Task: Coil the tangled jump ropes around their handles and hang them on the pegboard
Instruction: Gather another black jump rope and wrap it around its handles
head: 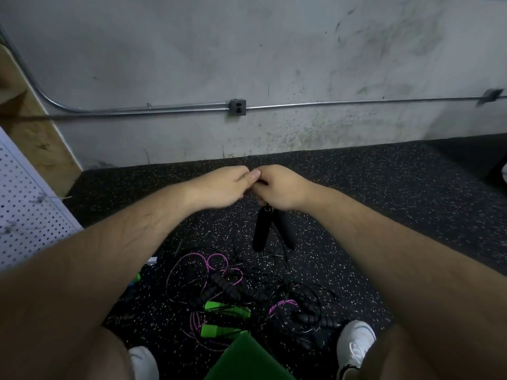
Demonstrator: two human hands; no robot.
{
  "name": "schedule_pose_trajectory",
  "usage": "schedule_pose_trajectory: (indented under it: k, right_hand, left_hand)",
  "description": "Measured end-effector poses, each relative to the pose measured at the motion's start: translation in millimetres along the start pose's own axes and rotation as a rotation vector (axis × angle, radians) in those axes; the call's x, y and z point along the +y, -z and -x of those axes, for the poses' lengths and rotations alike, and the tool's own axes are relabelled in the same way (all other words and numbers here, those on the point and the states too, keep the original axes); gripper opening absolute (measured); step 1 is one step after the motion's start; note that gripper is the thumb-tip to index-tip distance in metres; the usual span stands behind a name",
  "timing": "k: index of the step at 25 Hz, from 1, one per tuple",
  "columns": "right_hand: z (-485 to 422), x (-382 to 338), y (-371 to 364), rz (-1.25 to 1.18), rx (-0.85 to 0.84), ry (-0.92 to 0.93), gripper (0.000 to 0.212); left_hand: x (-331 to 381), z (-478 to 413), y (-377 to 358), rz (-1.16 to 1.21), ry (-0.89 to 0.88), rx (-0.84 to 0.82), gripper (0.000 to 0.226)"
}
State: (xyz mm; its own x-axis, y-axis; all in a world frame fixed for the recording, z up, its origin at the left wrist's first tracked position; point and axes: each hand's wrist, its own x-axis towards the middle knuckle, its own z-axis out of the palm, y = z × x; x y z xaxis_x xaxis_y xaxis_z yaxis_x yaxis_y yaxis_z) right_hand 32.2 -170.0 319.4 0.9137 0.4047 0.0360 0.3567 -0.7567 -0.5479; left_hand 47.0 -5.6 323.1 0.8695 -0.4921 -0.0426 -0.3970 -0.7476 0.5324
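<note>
Fingers (253,174): the left hand (219,185) is pressing thumb and forefinger together against the right hand's knuckles; I cannot tell whether a strand is lying between them.
Right hand (279,187): is curling tightly round the top ends of the black handles (262,231), probably to keep the pair side by side as one bundle.
Black handles: are dangling just above the tangle (247,292), lifted clear of it, likely so their thin cord is pulling free for winding.
Tangle: is lying on the speckled floor (384,215), with pink cord (216,260), green handles (227,308) and black ribbed handles knotting through it.
White shoes (355,341): are standing on either side of the tangle's near edge.
Pegboard (24,209): is waiting well to the left of the tangle; no rope is hanging on the part showing.
Step, as I judge it: separating one rope, coiling not yet begun.
</note>
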Motion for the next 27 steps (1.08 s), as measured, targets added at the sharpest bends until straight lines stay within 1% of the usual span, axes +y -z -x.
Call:
schedule_pose_trajectory:
  k: [2,4,7,8,10,11,13,15,16,18,19,21,22,23,25,26,27]
  right_hand:
    - [1,2,-1,-0.017,-0.004,0.024,0.012]
    - [2,7,-1,-0.026,0.003,0.01,0.013]
    - [3,15,-2,-0.047,0.0,-0.043,0.022]
    - [3,18,-2,-0.062,0.029,-0.038,0.023]
    - [4,22,-2,-0.142,0.151,-0.034,0.027]
    - [5,22,-1,-0.22,0.206,-0.048,0.031]
    - [8,22,-1,-0.315,0.235,-0.074,0.044]
    - [12,22,-5,-0.258,0.232,-0.09,0.066]
    - [13,23,-7,-0.211,0.244,-0.11,0.073]
    - [12,26,-8,-0.03,0.277,-0.147,0.071]
    - [11,27,-7,0.099,0.286,-0.152,0.067]
    - [10,25,-6,0.312,0.28,-0.151,0.061]
    - [9,23,-5,0.386,0.27,-0.152,0.059]
    - [9,19,-6,0.438,0.256,-0.154,0.057]
    - [8,7,-10,0.514,0.218,-0.138,0.058]
    - [7,1,-13,0.56,0.196,-0.115,0.061]
    - [6,-5,-16,0.61,0.175,-0.097,0.065]
  left_hand:
    - [-7,-5,6,-0.119,0.017,-0.01,0.038]
    - [-12,-6,14,-0.137,0.023,0.024,0.037]
    - [-9,1,19,-0.029,-0.025,0.171,0.035]
    - [-6,5,22,0.014,-0.04,0.204,0.035]
    - [0,11,27,0.113,-0.065,0.246,0.035]
    - [1,13,30,0.17,-0.076,0.287,0.036]
    - [1,15,35,0.295,-0.09,0.397,0.036]
    - [-5,16,41,0.399,-0.082,0.464,0.037]
    - [-9,17,44,0.418,-0.071,0.479,0.037]
    - [-21,19,49,0.348,-0.032,0.484,0.038]
    - [-26,20,50,0.236,0.005,0.469,0.036]
    - [-36,21,48,0.022,0.063,0.388,0.028]
    - [-36,22,43,-0.031,0.061,0.324,0.023]
    - [-31,26,36,-0.076,0.035,0.245,0.031]
    - [-18,26,19,-0.185,-0.074,0.124,0.069]
    - [-10,23,12,-0.249,-0.121,0.102,0.085]
    - [-5,21,5,-0.306,-0.16,0.099,0.096]
